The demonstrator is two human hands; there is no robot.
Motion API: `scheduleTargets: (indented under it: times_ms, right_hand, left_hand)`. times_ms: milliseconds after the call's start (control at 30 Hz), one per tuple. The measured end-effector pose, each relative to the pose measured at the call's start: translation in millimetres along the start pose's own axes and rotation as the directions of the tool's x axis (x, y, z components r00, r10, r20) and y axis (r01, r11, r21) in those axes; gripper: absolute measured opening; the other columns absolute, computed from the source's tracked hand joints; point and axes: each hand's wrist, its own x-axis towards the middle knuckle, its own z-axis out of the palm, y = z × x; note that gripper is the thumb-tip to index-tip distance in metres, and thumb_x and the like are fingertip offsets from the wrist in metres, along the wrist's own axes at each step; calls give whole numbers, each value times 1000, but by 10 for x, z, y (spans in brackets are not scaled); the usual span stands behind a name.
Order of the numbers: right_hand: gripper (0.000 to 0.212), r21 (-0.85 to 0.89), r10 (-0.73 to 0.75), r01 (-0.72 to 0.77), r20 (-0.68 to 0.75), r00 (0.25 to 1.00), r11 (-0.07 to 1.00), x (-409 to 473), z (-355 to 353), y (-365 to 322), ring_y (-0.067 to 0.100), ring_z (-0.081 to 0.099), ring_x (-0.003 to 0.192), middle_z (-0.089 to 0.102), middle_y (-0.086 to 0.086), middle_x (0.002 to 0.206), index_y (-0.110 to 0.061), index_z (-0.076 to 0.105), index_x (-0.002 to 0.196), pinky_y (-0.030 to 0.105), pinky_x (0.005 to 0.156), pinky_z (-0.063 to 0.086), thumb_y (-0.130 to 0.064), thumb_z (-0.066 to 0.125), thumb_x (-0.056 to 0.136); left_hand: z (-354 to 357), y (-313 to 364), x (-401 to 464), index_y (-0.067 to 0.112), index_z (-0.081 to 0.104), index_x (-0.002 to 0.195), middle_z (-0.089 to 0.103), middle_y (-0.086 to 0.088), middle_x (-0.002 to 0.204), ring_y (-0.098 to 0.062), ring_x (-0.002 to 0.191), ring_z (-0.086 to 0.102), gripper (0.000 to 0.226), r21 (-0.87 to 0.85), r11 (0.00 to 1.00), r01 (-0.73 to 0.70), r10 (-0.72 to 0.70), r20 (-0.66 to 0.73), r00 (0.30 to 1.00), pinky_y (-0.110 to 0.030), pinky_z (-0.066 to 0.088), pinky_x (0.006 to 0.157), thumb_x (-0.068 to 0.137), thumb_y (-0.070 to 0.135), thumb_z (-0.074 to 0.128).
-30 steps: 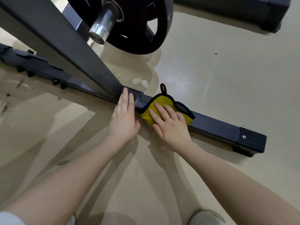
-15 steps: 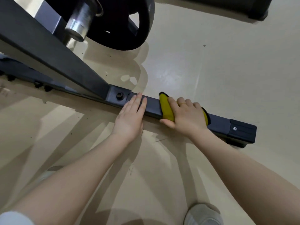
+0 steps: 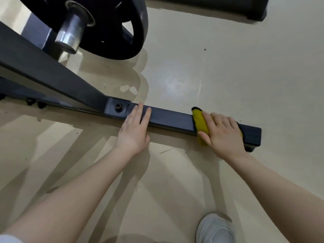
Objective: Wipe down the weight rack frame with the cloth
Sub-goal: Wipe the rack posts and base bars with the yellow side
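The weight rack frame (image 3: 171, 118) is lying as a dark square-section base bar across the beige floor (image 3: 219, 67), running from the left edge to a capped end at the right. A slanted dark upright (image 3: 52, 74) is meeting this bar at a bolted joint (image 3: 118, 106), left of centre.

The left hand (image 3: 134, 130) is resting flat on the bar just right of the joint, fingers straight and close together, fingertips lying over the bar's top face; it is gripping nothing.

The right hand (image 3: 222, 132) is pressing down on a yellow cloth (image 3: 199, 121) with a black edge, near the bar's capped end. The cloth is draping over the top and near side of the bar. The fingers are curving over the cloth and bar toward the far side, with the thumb lying against the cloth's near lower part; the grip is a loose wrap over the cloth rather than a tight pinch. A ring (image 3: 219, 122) is showing on one finger. The two hands are sitting well apart, with bare bar between them.

Above, a black weight plate (image 3: 126, 27) is hanging on a silver metal peg (image 3: 70, 35), clear of the floor. A white shoe (image 3: 215, 228) is standing on the floor at the bottom right. A dark piece of equipment (image 3: 228, 7) is sitting at the top edge; what it is cannot be told.
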Motion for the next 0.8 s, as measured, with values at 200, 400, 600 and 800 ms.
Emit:
scheduleTargets:
  times_ms: [200,400,600,800]
  right_hand:
    - [54,67,353,-350,-36,935,934,-92,40,32,38,56,99,62,20,106,1,57,117,48,97,30,-41,34,91]
    - [60,-16,27,-27,-25,999,999,-111,75,-116,37,52,122,54,19,133,-6,52,132,45,106,22,-43,34,89]
    - [59,25,-3,2,11,1000,1000,186,68,-618,43,53,118,53,25,131,-2,51,133,50,106,24,-38,32,89]
    - [56,55,-55,57,-28,998,997,583,9,-1474,38,53,120,54,21,132,-3,54,130,48,103,39,-33,37,86]
  left_hand:
    - [164,311,27,19,-9,150,-15,-21,155,-33,144,-12,83,32,999,44,-42,-63,997,-40,-6,116,90,27,47]
    - [124,246,39,19,2,151,-7,-17,157,-30,145,-6,79,-22,1000,22,-23,-52,998,-40,3,116,89,25,50]
    - [72,-224,-156,3,27,146,22,-14,155,-30,144,15,72,-31,999,-19,11,-251,968,-38,4,115,80,8,57]
    - [93,-775,-328,-3,35,141,29,-20,151,-32,139,24,75,28,999,43,-33,-284,958,-47,19,112,72,-1,65]
